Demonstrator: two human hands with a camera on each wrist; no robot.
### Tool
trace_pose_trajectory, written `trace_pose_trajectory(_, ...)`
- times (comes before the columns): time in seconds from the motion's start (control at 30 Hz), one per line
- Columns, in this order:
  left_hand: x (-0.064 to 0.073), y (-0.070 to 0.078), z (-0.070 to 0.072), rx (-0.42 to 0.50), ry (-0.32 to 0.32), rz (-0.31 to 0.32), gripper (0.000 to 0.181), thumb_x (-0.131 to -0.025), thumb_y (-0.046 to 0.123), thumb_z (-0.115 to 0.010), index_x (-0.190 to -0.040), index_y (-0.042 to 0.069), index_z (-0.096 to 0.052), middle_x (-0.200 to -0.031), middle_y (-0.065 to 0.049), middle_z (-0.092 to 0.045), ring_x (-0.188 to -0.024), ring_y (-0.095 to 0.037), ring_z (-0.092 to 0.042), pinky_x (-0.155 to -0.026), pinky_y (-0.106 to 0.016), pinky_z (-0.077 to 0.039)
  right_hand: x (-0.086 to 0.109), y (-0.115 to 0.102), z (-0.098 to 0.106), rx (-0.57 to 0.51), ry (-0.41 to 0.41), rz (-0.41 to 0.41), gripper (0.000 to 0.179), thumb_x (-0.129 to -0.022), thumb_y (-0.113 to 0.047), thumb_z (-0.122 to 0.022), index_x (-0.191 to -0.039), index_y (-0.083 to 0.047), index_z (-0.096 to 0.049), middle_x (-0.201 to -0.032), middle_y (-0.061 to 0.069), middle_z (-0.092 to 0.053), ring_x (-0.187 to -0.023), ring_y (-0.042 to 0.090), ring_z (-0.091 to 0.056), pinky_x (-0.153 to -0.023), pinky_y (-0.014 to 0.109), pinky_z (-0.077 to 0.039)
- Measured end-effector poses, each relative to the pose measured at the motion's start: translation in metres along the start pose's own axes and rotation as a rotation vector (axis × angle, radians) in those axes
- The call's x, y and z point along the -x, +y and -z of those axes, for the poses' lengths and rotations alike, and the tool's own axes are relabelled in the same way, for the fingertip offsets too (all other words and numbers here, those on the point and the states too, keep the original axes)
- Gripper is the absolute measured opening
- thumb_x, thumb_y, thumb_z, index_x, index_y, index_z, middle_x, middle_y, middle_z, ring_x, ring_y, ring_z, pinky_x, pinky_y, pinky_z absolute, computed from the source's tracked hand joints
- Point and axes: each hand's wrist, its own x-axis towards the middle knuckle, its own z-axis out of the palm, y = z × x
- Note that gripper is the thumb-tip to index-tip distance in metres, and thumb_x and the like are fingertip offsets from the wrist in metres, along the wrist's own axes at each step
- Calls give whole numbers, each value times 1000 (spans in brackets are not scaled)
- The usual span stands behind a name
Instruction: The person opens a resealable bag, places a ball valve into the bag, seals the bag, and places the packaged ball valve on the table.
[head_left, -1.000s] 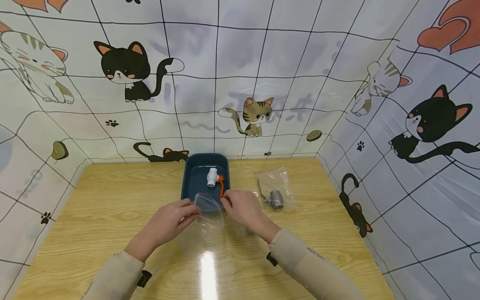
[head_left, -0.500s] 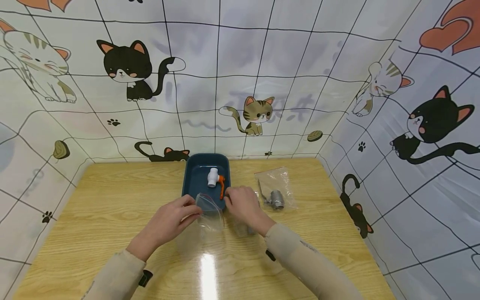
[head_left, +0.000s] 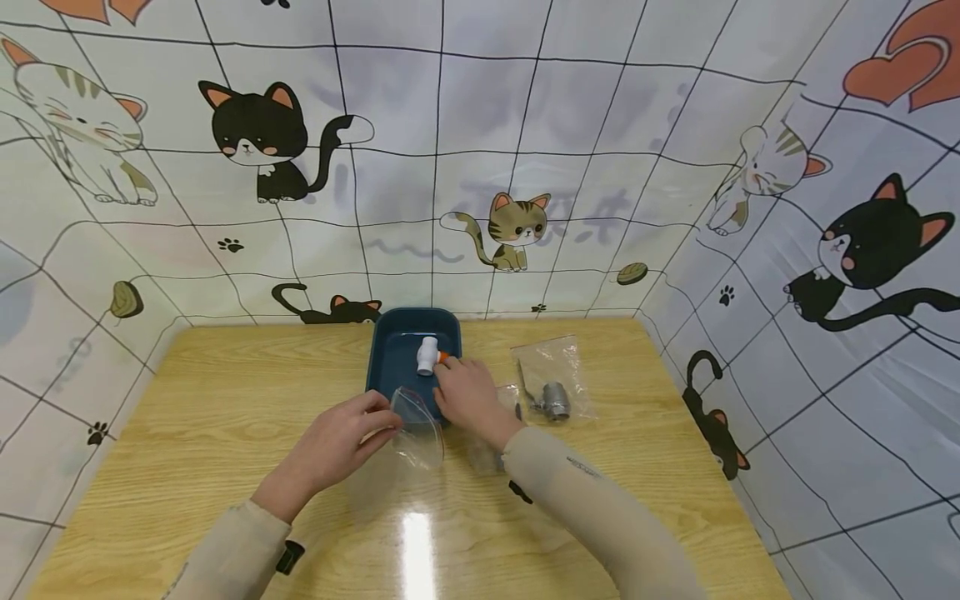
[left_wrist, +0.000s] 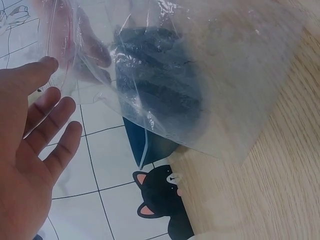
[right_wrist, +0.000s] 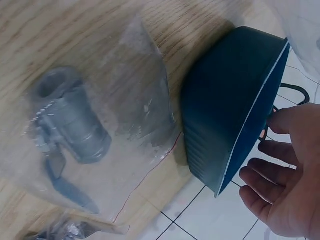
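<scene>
My left hand (head_left: 352, 440) pinches the rim of a clear zip bag (head_left: 420, 442) between thumb and forefinger; the other fingers stand apart from it in the left wrist view. The bag hangs over the near end of a dark blue tray (head_left: 377, 367). Inside the tray lies a white ball valve (head_left: 427, 355) with an orange handle (head_left: 443, 357). My right hand (head_left: 471, 402) reaches over the tray's right rim, fingertips close to the handle and covering most of it. In the right wrist view its fingers (right_wrist: 267, 171) are loosely bent and spread, with nothing seen between them.
A grey valve (head_left: 556, 400) in a clear bag (head_left: 555, 354) lies right of the tray. Another bagged grey valve (right_wrist: 80, 120) lies nearer, partly under my right forearm in the head view. Cat-printed cloth walls (head_left: 397, 100) stand behind and beside the wooden table (head_left: 247, 375).
My right hand has let go of the bag's rim area and moved left and forward over the tray, now covering most of the orange handle. My left hand stays put with the bag.
</scene>
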Motion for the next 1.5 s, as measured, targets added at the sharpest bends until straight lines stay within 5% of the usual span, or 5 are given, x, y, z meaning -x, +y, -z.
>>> trace_pose_trajectory(0.27,3,-5,3,6,3,-6,13,-84,20,-77,-96,24,-74,-95,9,-61,-77,-2,-56,-67,-22,-51,-25,-13,-9,38,-53,26,38,-95,-39,-59,-127,-19,-59,-123,3,-63,-110,22,-61,-92,38,-49)
trace_pose_trajectory(0.57,5,-7,4,5,8,-1,13,-83,19,-77,-94,24,-74,-94,9,-62,-77,-3,-58,-66,-22,-50,-41,-15,-22,19,-188,-47,46,-96,-37,-57,-139,-25,-49,-143,11,-48,-122,26,-54,-97,39,-42)
trace_pose_trajectory(0.93,7,-12,2,-11,31,-12,12,-84,21,-77,-93,27,-73,-93,11,-61,-79,-2,-57,-68,-24,-51,-53,-16,-31,67,-287,-38,43,-100,-34,-49,-143,-30,-46,-156,14,-35,-134,28,-47,-109,41,-34)
trace_pose_trajectory(1.23,9,-13,3,-7,21,3,11,-84,21,-77,-94,25,-74,-93,10,-61,-79,-2,-57,-68,-24,-51,-51,-22,-32,10,-235,71,37,-100,-31,-50,-137,-25,-54,-154,6,-39,-137,24,-44,-111,41,-34)
trace_pose_trajectory(1.5,10,-12,8,-13,4,21,11,-85,22,-76,-95,26,-74,-95,10,-63,-81,-4,-58,-71,-26,-52,-50,-35,-33,-74,-132,131,27,-99,-35,-55,-120,-18,-56,-123,-1,-60,-111,16,-60,-99,37,-48)
